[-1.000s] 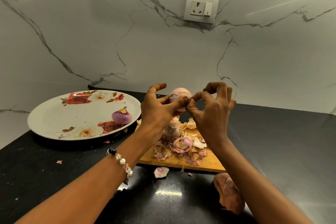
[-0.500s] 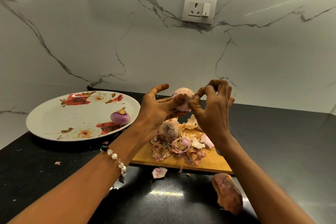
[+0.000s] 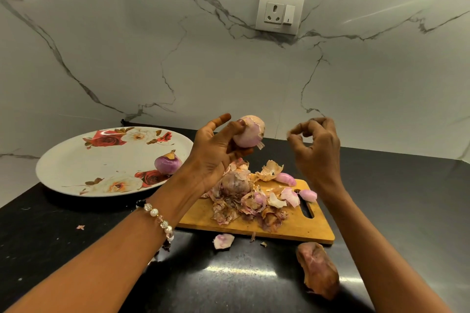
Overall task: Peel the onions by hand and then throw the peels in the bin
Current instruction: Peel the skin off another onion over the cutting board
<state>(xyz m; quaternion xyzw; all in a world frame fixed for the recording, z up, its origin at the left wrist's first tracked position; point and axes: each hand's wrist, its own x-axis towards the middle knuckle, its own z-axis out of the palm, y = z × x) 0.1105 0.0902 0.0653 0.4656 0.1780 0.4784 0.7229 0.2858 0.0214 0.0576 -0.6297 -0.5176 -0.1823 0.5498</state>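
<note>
Far left on the black counter (image 3: 63, 249) sits the floral plate (image 3: 76, 160), w/ one peeled onion (image 3: 167, 164) near its right edge. Next, your left hand (image 3: 211, 152), beaded bracelet (image 3: 160, 221) at the wrist, is raised above the cutting board (image 3: 300, 231). It grips the half-peeled onion (image 3: 250, 132): thumb and fingers curl round it from the left and below, index finger sticking up free. A loose flap of skin hangs off the onion's lower right. Under that hand, on the board, there's another unpeeled onion (image 3: 236, 181) in a heap of peels (image 3: 256, 201). A few scraps lie on the counter in front of the board, incl. a pale pink one (image 3: 223, 240) and a big brown skin (image 3: 319, 269) to the right. Your right hand (image 3: 318, 150) is apart from the onion, just right of it, fingers curled in, thumb and fingertips nearly meeting. Can't tell if they pinch a bit of skin; it's blurred there.
</note>
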